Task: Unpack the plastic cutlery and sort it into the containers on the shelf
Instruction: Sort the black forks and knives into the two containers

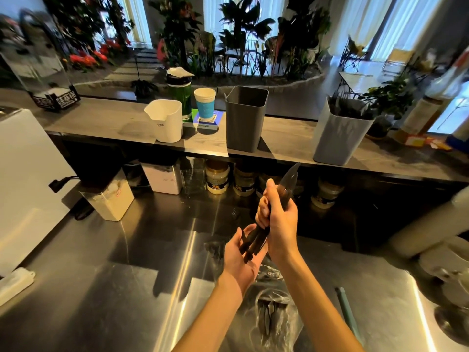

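Observation:
My right hand (279, 219) grips a bundle of black plastic cutlery (256, 240) above the steel counter, with a clear wrapper tip (291, 174) sticking up past my fingers. My left hand (239, 255) lies palm up under the lower ends of the bundle, fingers loosely touching them. A clear plastic bag (274, 313) holding more black cutlery lies on the counter below my arms. On the shelf stand a dark grey container (245, 120) and a light grey container (340, 135) with black cutlery sticking out of its top.
A white pitcher (166, 121), a paper cup (205, 104) and a green bottle (179, 90) stand on the shelf's left part. Jars (217, 177) and white tubs (111, 201) sit under the shelf. A white appliance (28, 179) fills the left side. Dishes (446, 265) crowd the right.

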The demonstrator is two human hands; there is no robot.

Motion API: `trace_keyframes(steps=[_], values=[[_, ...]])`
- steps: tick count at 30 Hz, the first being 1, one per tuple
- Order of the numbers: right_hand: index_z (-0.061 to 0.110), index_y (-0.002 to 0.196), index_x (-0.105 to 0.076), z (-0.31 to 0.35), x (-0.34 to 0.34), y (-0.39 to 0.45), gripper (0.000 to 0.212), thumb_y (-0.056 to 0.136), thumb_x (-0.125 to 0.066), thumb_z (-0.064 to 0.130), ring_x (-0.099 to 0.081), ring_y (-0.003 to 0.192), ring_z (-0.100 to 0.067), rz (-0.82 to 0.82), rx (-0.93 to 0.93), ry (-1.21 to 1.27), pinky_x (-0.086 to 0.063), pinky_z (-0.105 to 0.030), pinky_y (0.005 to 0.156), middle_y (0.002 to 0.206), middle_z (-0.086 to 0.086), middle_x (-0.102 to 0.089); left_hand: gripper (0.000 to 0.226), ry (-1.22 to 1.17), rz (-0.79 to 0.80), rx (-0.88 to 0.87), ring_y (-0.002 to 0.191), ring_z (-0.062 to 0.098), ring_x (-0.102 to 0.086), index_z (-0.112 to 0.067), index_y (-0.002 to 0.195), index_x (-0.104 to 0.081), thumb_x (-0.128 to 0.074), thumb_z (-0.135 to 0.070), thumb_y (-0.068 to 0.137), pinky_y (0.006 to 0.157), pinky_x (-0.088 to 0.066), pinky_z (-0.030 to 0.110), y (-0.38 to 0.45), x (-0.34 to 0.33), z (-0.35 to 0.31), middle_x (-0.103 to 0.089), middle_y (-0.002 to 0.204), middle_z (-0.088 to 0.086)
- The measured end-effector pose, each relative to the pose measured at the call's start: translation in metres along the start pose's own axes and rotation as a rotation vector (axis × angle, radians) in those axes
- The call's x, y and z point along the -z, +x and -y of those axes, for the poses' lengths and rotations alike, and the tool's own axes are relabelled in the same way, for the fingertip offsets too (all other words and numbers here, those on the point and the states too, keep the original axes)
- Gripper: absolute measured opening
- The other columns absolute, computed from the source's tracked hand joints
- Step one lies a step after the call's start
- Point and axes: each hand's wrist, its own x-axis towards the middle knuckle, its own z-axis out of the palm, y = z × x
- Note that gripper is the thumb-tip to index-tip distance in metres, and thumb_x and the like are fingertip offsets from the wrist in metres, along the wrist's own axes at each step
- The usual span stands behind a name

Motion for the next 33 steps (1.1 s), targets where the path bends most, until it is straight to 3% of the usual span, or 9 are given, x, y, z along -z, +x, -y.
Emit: trace_keyframes(steps=[3, 5, 7, 11, 16, 21, 25, 30, 33], values=[[0.007, 0.097, -0.058, 0.003, -0.011, 0.004, 0.027, 0.096, -0.064, 0.033, -0.039, 0.051, -0.01, 0.034, 0.026, -0.037, -0.033, -0.023, 0.049, 0.061, -0.003, -0.046, 0.038, -0.044, 0.01, -0.008, 0.09, 0.039, -0.074, 0.002, 0.118, -0.06, -0.04, -0.029, 0.107, 0.079, -0.059, 0.049, 0.0, -0.007, -0.008, -0.073, 0.101, 0.027], [0.008, 0.096, -0.06, 0.005, -0.017, 0.008, 0.026, 0.094, -0.066, 0.033, -0.042, 0.054, -0.011, 0.044, 0.047, -0.05, -0.037, -0.024, 0.052, 0.063, -0.003, -0.048, 0.035, -0.096, 0.022, -0.009, 0.08, 0.038, -0.076, 0.003, 0.113, -0.06, -0.042, -0.027, 0.107, 0.062, -0.062, 0.044, 0.003, -0.011, -0.015, -0.073, 0.094, 0.027], [0.011, 0.092, -0.062, 0.007, -0.022, 0.011, 0.024, 0.091, -0.069, 0.034, -0.047, 0.056, -0.013, 0.044, 0.081, -0.069, -0.043, -0.026, 0.057, 0.065, -0.003, -0.052, 0.035, -0.104, 0.028, -0.014, 0.077, 0.037, -0.076, 0.002, 0.11, -0.061, -0.041, -0.026, 0.107, 0.058, -0.062, 0.043, 0.003, -0.016, -0.023, -0.074, 0.093, 0.026], [0.015, 0.085, -0.062, 0.01, -0.031, 0.018, 0.023, 0.089, -0.071, 0.036, -0.05, 0.054, -0.014, -0.017, 0.092, -0.087, -0.049, -0.023, 0.059, 0.062, -0.002, -0.054, 0.037, -0.066, 0.076, -0.039, 0.082, 0.036, -0.076, 0.002, 0.108, -0.062, -0.039, -0.028, 0.108, 0.077, -0.059, 0.046, 0.006, -0.027, -0.036, -0.074, 0.096, 0.025], [0.017, 0.06, -0.048, 0.016, -0.045, 0.04, 0.048, 0.099, -0.057, 0.043, -0.035, 0.047, -0.008, -0.109, 0.014, -0.044, -0.034, -0.021, 0.048, 0.053, 0.002, -0.039, 0.04, 0.091, 0.081, -0.079, 0.083, 0.032, -0.075, 0.001, 0.095, -0.064, -0.041, -0.029, 0.107, 0.087, -0.052, 0.043, 0.011, -0.048, -0.057, -0.074, 0.086, 0.022], [0.023, 0.057, -0.045, 0.053, -0.067, 0.083, 0.049, 0.102, -0.054, 0.038, -0.028, 0.043, -0.007, -0.107, 0.103, 0.066, -0.025, -0.019, 0.043, 0.048, 0.009, -0.034, 0.042, 0.313, 0.036, -0.146, 0.115, 0.038, -0.062, -0.004, 0.092, -0.062, -0.04, -0.036, 0.107, 0.109, -0.043, 0.05, 0.02, -0.082, -0.101, -0.071, 0.101, 0.023], [0.027, 0.052, -0.044, 0.084, -0.09, 0.119, 0.053, 0.103, -0.054, 0.039, -0.025, 0.041, -0.007, -0.047, 0.153, 0.113, -0.019, -0.022, 0.042, 0.047, 0.009, -0.03, 0.043, 0.412, 0.045, -0.255, 0.095, 0.029, -0.071, -0.008, 0.091, -0.065, -0.04, -0.038, 0.107, 0.085, -0.053, 0.042, 0.034, -0.107, -0.141, -0.075, 0.093, 0.017], [0.024, 0.058, -0.037, 0.123, -0.119, 0.167, 0.052, 0.107, -0.047, 0.039, -0.021, 0.046, -0.011, -0.003, 0.341, 0.02, -0.013, -0.033, 0.051, 0.05, 0.007, -0.027, 0.048, 0.603, 0.149, -0.464, 0.071, 0.025, -0.07, -0.006, 0.09, -0.071, -0.039, -0.039, 0.106, 0.07, -0.054, 0.036, 0.045, -0.129, -0.184, -0.071, 0.081, 0.013], [0.023, 0.06, -0.038, 0.141, -0.136, 0.202, 0.051, 0.108, -0.047, 0.037, -0.021, 0.047, -0.011, -0.015, 0.441, 0.03, -0.015, -0.028, 0.046, 0.05, 0.008, -0.03, 0.048, 0.748, 0.21, -0.586, 0.066, 0.02, -0.066, -0.005, 0.099, -0.072, -0.038, -0.038, 0.107, 0.061, -0.054, 0.03, 0.044, -0.143, -0.205, -0.068, 0.078, 0.01]])
